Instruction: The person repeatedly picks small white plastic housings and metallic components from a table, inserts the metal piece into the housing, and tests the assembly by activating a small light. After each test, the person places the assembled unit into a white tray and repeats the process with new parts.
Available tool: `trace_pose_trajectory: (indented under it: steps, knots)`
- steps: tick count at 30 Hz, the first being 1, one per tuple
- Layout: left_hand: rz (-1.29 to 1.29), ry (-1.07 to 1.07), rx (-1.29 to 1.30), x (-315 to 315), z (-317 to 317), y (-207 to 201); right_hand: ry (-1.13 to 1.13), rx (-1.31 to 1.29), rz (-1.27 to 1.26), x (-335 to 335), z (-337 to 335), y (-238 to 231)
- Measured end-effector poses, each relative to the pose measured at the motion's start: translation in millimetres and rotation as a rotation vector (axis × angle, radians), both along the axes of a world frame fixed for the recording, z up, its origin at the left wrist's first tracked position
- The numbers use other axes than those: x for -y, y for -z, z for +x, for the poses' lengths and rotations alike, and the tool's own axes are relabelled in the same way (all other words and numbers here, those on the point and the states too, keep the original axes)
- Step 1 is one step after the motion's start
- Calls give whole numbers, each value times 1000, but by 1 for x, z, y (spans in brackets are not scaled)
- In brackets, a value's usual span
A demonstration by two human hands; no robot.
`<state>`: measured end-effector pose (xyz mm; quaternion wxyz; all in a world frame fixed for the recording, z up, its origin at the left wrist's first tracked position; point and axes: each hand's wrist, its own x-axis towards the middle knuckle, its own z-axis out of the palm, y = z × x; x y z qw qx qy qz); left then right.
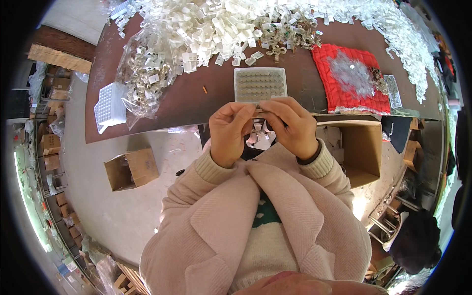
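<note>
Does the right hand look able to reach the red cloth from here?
Likely yes: nothing visibly blocks the way from the right hand to the red cloth, ahead and to its right. Its fingertips seem busy, though, pinching a small piece.

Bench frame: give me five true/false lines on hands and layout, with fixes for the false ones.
1. The two hands are held wide apart. False: the left hand and right hand are close together, apparently pinching a small piece too tiny to identify.
2. A compartment tray lies on the table just beyond the hands. True.
3. The red cloth lies left of the tray. False: the red cloth is to its right.
4. The heap of translucent plastic pieces spreads over the table's far side. True.
5. The stack of white trays is on the floor. False: the stack of white trays sits on the table's left end.
</note>
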<state>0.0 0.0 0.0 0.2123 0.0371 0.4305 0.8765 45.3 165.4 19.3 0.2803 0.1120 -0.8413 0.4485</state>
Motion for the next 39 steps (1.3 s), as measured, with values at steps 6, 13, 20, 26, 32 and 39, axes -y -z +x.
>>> trace_pose_trajectory:
  steps: [6,13,20,26,32,39]
  knots:
    - [-111,-2,-19,-9,-7,-8,-22,-185,162,-17,-5,1]
    - [-387,194,-43,-28,-31,-17,94,-204,144,-38,-7,10]
    - [-1254,75,-1079,-48,-142,-14,102,-13,-223,-56,1,14]
    - [-1648,247,-1194,-67,-167,6,161,-30,-267,-65,3,13]
    - [-1237,35,-1260,-65,-169,-1,180,-73,-341,-70,4,16]
    - [-607,307,-473,-56,-75,-36,-175,44,-897,-57,12,6]
